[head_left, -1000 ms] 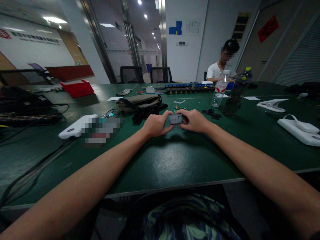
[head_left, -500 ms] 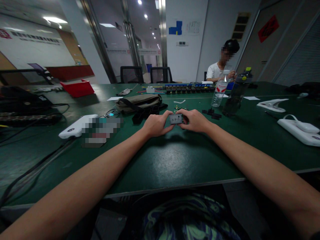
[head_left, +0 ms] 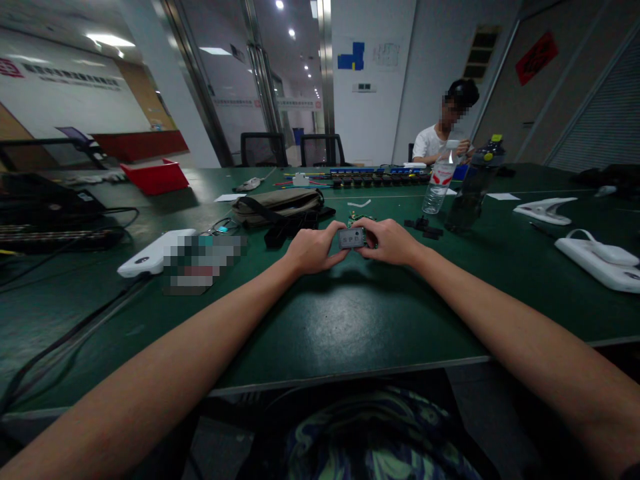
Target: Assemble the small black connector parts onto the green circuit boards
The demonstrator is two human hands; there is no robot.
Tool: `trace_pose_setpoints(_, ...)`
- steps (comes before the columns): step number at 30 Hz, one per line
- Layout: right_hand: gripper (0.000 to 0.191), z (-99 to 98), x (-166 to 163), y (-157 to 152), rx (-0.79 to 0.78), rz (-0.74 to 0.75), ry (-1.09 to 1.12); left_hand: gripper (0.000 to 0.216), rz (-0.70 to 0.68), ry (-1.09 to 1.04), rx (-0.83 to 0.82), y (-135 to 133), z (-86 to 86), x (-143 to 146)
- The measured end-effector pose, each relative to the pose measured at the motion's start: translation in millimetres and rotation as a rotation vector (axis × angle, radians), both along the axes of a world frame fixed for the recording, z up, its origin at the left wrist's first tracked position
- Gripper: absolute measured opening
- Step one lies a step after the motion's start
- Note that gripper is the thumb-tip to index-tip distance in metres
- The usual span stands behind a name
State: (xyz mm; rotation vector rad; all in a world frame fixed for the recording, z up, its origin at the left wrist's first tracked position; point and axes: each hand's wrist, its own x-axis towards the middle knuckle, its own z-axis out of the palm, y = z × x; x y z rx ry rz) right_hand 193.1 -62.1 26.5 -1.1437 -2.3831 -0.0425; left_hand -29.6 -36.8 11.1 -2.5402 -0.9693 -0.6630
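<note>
A small grey rectangular part (head_left: 352, 237) with faint letters on its face is held upright just above the green table (head_left: 350, 327). My left hand (head_left: 313, 250) pinches its left end with fingers curled. My right hand (head_left: 390, 241) grips its right end the same way. Both forearms rest on the table. Small green and black pieces (head_left: 361, 217) lie just behind the hands.
A tan pouch (head_left: 277, 202) with black straps lies behind my left hand. A white device (head_left: 155, 253) and cables are at left. A water bottle (head_left: 440, 177) and a dark bottle (head_left: 473, 187) stand at right. White devices (head_left: 597, 260) sit far right. A person sits across the table.
Both hands hold the grey part almost still. The person across the table has raised a hand a little.
</note>
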Motion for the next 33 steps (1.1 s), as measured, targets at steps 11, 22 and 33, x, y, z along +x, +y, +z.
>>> trace_pose_setpoints(11, 0.039, -0.4, 0.2, 0.2, 0.01, 0.005, 0.01, 0.045, 0.011, 0.007, 0.004, 0.0, 0.4, 0.2)
trace_pose_setpoints(22, 0.037, -0.3, 0.1, -0.1, 0.003, -0.002, 0.008, 0.045, 0.042, 0.012, -0.019, -2.2, 2.4, 0.8)
trace_pose_setpoints(33, 0.039, -1.2, 0.3, 0.8, 0.016, -0.009, -0.001, 0.045, 0.093, 0.05, -0.035, -3.1, 3.8, 1.7)
